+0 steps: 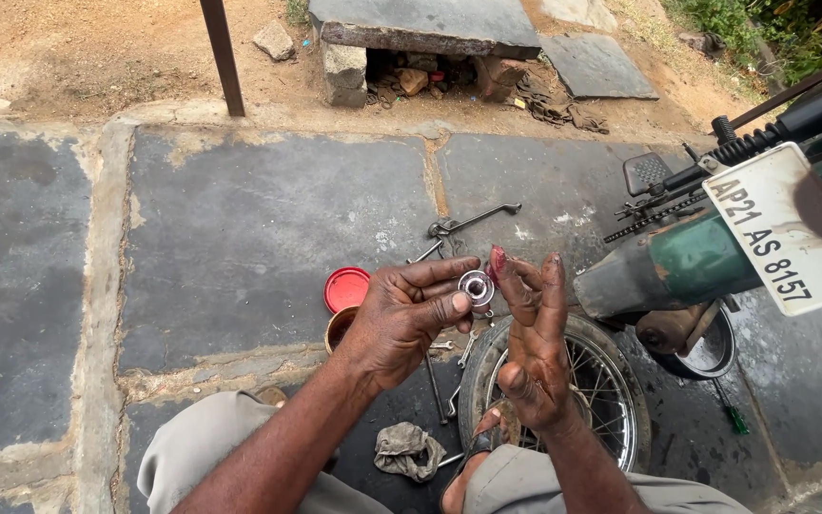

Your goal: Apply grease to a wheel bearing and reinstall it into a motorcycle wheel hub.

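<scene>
Left hand (401, 319) pinches a bearing (476, 286) between thumb and fingertips, held up in front of the chest, forearm coming in from lower left. Bearing is a small round metal ring, shiny, dark hole in the middle, smeared with red grease. Right hand (533, 343) is open and upright, fingers together pointing up, holding nothing; one fingertip (498, 259), coated in red grease, sits just beside the bearing's right edge, touching or nearly so, cannot tell which. Palm is grimy. Below the hands lies a spoked wheel (611, 381), flat on the ground, rubber tyre, thin metal spokes. Left of the left hand: a red round lid (345, 288) and, touching the wrist's edge in view, an open tin (338, 326). Wrenches (463, 227) lie scattered on the slabs beyond the hands, more slim tools under them. A crumpled grey rag (409, 450) sits between the knees. Motorbike rear (696, 257) at right, green mudguard, white plate. Ground is dark stone slabs (259, 228), dirt past them.
</scene>
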